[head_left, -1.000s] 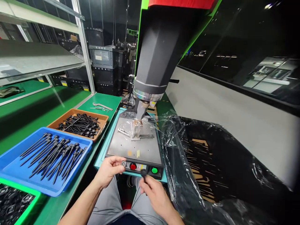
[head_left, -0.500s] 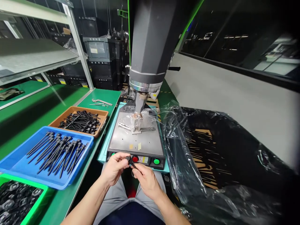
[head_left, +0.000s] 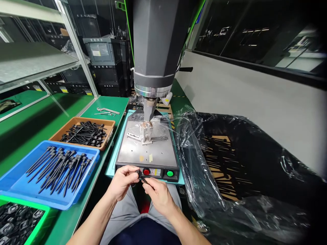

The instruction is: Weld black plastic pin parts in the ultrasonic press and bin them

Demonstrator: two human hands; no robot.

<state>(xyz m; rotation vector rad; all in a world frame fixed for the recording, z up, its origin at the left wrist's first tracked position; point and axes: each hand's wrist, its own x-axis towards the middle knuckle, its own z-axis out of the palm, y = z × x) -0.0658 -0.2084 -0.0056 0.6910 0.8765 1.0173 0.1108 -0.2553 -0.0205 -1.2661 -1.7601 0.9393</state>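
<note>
In front of the machine, my left hand (head_left: 125,182) is closed in a pinch on a small black plastic piece (head_left: 139,173). My right hand (head_left: 159,195) pinches a thin black plastic strip (head_left: 144,180); its end meets the black piece between my fingertips. Whether the two are joined cannot be made out. Just beyond my hands is the metal machine plate (head_left: 143,153), with a small fixture (head_left: 147,131) under a tapered welding horn (head_left: 149,110). A red button (head_left: 146,172) and a green button (head_left: 170,174) sit on its front panel.
At left, a blue tray (head_left: 15,189) holds rows of long black headed parts. A brown tray (head_left: 76,119) carries more, and a green bin (head_left: 42,224) holds small black pieces. Wrenches (head_left: 108,111) lie behind. At right, clear plastic film (head_left: 194,177) lines a large box with black parts.
The view has shifted slightly, with the machine now further left. My hands keep their hold on the black piece and the strip, which has tilted slightly between my fingers.
</note>
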